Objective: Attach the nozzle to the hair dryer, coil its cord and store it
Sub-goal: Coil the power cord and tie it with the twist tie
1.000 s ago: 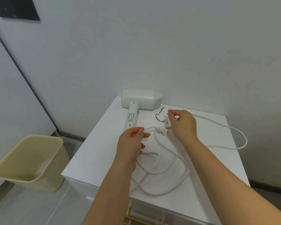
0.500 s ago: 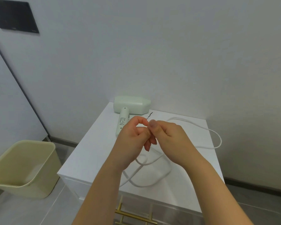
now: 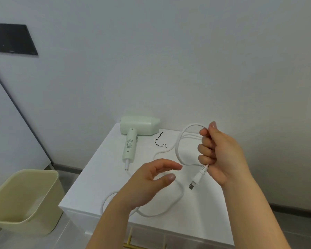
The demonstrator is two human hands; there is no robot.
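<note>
While the bin point(image 3: 23, 198) sits idle on the floor at the lower left of the frame, all the work is on the white table point(image 3: 90, 184) in the middle. Toward the back of the table, up against the wall, the pale green hair dryer point(image 3: 138, 127) lies on its side with its handle pointing toward the front edge. Its right end narrows to a flat taper, so the nozzle looks to be on already, though I can't make out a seam to be sure. Just right of it lies a little black twist tie point(image 3: 159, 141).

From the bottom of the handle the white cord point(image 3: 171, 205) runs forward, sweeps around in a wide loose bend near the front edge, and climbs back up. The left hand point(image 3: 151, 182) hovers above that bend, fingers apart and curved, thumb out, touching nothing that I can see. Further right, the right hand point(image 3: 221, 153) is raised off the table with its fingers closed around the cord, holding one gathered loop, and the plug point(image 3: 198, 177) hangs from below the fist.

So the coiling has only begun: one loop is made, and most of the cord is slack on the table. Tying the coil and storing the dryer are not yet done.
</note>
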